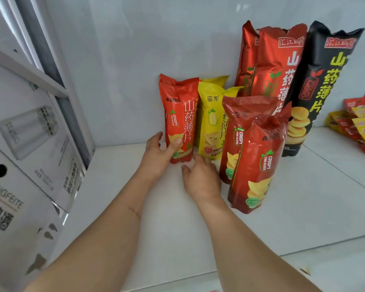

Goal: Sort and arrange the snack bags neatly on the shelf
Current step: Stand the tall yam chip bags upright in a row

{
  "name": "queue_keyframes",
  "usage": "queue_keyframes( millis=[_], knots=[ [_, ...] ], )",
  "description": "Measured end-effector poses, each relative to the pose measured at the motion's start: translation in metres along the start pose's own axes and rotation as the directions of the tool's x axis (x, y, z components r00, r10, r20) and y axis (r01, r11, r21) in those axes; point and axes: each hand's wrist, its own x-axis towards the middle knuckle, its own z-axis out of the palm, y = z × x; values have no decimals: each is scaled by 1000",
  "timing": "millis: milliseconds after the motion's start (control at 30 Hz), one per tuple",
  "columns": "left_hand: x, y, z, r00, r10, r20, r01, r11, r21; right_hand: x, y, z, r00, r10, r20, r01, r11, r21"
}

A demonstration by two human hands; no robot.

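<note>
Both forearms reach in from the near edge over the white shelf (198, 239). Left hand (159, 153) is wrapped round the base of the small red bag (180, 121), thumb on its front, prob. to keep it upright at the far left by the wall. Right hand (200, 178) hovers w/ fingers relaxed, holding nothing, near the yellow bag (212, 123). Two dark-red bags (254, 163) stand nearer, right; tall red bags (276, 66) and a black bag (322, 85) are lined behind, apparently grouped by size.
</note>
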Motion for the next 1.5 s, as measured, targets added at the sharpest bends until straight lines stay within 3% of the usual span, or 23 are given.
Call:
queue_keyframes(
  millis=[100,200,333,433,600,733,833,933,1033,1133,1300,1500],
  knots=[
    [-26,6,-8,987,140,-82,-103,931,349,-17,3,-12,996,-61,65,66,995,-72],
    [-56,12,-12,952,300,-53,-185,706,683,-41,6,-25,979,-167,115,183,971,-155],
    [-102,26,-3,905,425,35,-250,463,850,-80,17,-47,942,-302,150,326,928,-179],
    [-132,32,9,885,462,52,-259,397,881,-105,33,-68,914,-371,163,395,906,-151],
    [-167,41,40,874,485,15,-267,455,850,-132,71,-100,898,-417,141,432,897,-95],
    [-180,51,67,901,423,-95,-219,634,742,-140,97,-121,917,-395,54,399,913,-83],
    [-181,63,81,925,325,-198,-185,838,513,-136,112,-132,966,-257,-28,256,966,-32],
    [-172,74,88,936,265,-233,-214,951,223,-124,121,-138,993,-110,-44,114,986,123],
    [-157,84,95,959,208,-193,-220,975,-42,-107,122,-136,997,-69,34,58,964,261],
    [-140,90,101,973,193,-129,-215,958,-189,-89,118,-136,992,-90,90,36,877,479],
    [-113,81,101,975,221,-6,-217,950,-226,-63,116,-135,961,-189,205,-15,699,715],
    [-95,74,105,965,232,123,-198,951,-237,-36,119,-124,923,-240,300,-63,676,734]
  ],
)
